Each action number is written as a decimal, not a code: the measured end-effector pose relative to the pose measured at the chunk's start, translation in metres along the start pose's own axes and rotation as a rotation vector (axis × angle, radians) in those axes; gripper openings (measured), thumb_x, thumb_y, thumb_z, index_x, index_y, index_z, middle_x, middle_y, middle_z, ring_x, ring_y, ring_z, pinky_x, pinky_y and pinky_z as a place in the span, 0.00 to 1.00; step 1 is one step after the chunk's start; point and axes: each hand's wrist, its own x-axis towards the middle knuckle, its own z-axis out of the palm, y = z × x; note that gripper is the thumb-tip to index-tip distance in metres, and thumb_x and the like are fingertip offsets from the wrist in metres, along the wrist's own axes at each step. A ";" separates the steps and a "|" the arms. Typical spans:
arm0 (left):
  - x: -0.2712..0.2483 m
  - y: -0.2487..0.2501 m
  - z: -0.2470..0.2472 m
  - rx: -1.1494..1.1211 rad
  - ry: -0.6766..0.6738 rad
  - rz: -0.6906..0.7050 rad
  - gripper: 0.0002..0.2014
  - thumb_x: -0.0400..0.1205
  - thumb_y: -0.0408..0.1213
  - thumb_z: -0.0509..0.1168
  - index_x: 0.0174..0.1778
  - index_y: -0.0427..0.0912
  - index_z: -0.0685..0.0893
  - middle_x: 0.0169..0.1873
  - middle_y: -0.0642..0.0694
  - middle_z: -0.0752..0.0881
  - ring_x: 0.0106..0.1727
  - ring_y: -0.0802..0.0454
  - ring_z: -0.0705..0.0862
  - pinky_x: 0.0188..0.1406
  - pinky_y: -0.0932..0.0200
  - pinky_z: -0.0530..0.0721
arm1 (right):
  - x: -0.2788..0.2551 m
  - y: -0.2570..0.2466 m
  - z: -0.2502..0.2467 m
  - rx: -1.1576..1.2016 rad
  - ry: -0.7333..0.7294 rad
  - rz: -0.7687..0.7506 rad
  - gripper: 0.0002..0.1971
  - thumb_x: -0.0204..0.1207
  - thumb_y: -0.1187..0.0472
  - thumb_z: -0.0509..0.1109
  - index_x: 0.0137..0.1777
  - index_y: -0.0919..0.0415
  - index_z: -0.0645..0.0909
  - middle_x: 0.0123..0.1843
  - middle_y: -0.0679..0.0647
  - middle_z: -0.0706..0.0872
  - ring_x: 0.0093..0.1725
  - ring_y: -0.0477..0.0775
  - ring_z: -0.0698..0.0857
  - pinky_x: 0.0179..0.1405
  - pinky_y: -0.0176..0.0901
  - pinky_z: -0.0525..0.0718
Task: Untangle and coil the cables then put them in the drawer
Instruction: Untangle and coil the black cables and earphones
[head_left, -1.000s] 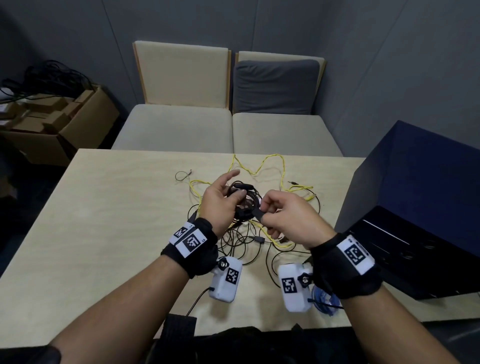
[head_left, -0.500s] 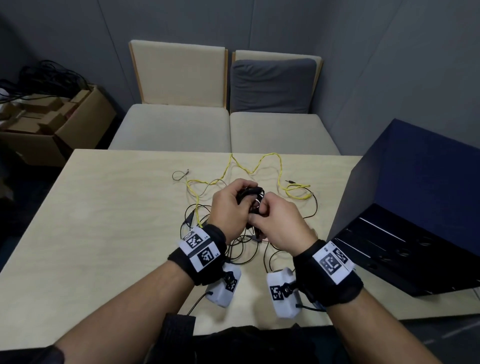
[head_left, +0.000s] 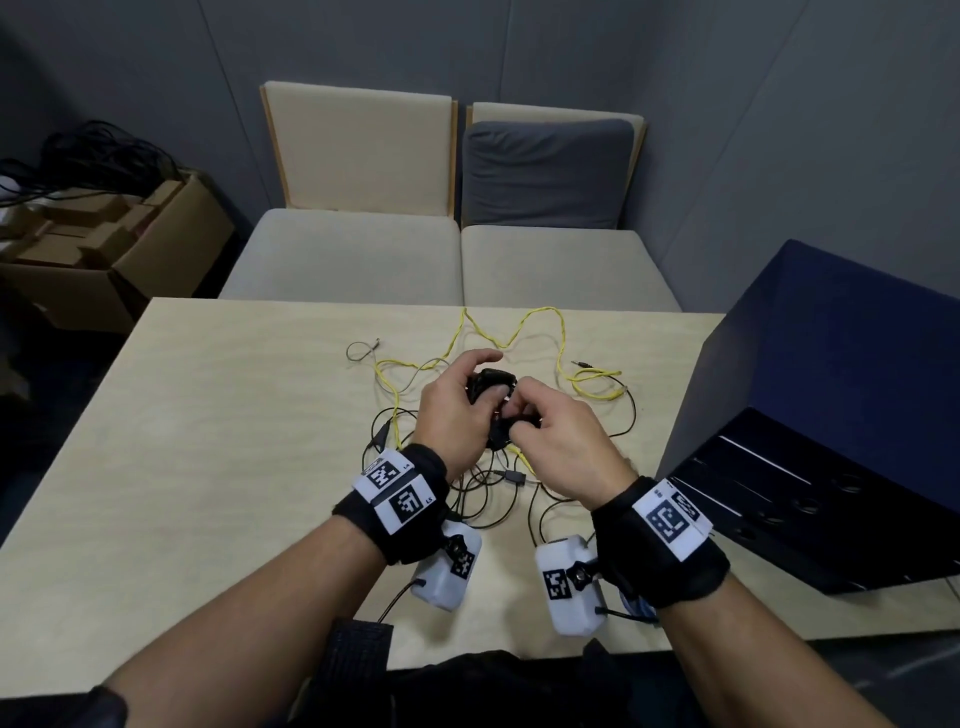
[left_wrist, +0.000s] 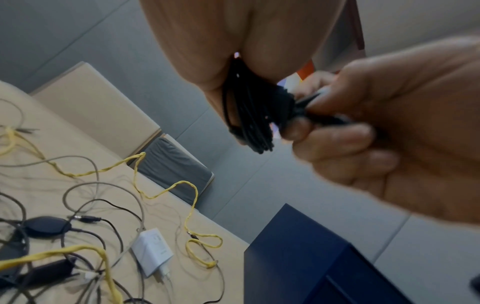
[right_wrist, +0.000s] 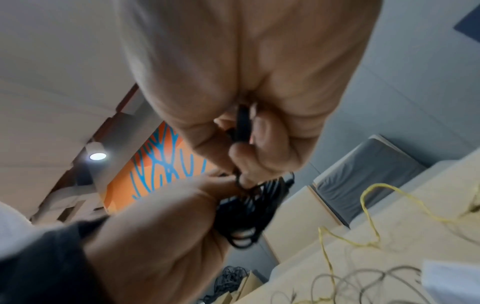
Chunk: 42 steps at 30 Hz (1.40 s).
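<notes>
Head view: above the table (head_left: 218, 467), the left hand (head_left: 449, 415) grips a coiled black cable (head_left: 491, 382) while the right hand (head_left: 563, 441) pinches its loose end — apparently securing the coil — before it goes into the drawer (head_left: 810, 499), yellow cable (head_left: 561, 332) still untouched.

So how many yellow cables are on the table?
1, as far as visible: the yellow cable snakes across the far part of the table, its right end looping near the dark cabinet. Part runs under the hands and the black tangle, so a second could be hidden.
</notes>
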 end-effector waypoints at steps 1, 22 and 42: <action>-0.001 0.000 0.000 0.001 0.002 -0.005 0.18 0.77 0.33 0.67 0.48 0.67 0.81 0.45 0.46 0.89 0.48 0.48 0.87 0.51 0.47 0.87 | -0.001 -0.002 -0.001 0.030 -0.024 -0.031 0.10 0.68 0.68 0.63 0.37 0.50 0.75 0.37 0.52 0.83 0.38 0.57 0.78 0.38 0.48 0.78; 0.001 0.016 -0.008 -0.868 -0.279 -0.395 0.10 0.82 0.24 0.59 0.54 0.40 0.78 0.27 0.47 0.76 0.23 0.58 0.73 0.30 0.63 0.83 | -0.001 0.045 -0.016 0.276 -0.046 -0.084 0.19 0.65 0.68 0.77 0.33 0.54 0.67 0.30 0.48 0.72 0.31 0.49 0.70 0.32 0.46 0.71; -0.006 0.016 -0.009 -0.929 -0.251 -0.402 0.11 0.87 0.36 0.53 0.58 0.38 0.79 0.27 0.52 0.76 0.26 0.58 0.69 0.27 0.68 0.67 | -0.008 0.033 -0.009 0.495 0.071 0.070 0.17 0.70 0.32 0.66 0.47 0.44 0.79 0.45 0.51 0.85 0.36 0.52 0.85 0.35 0.52 0.82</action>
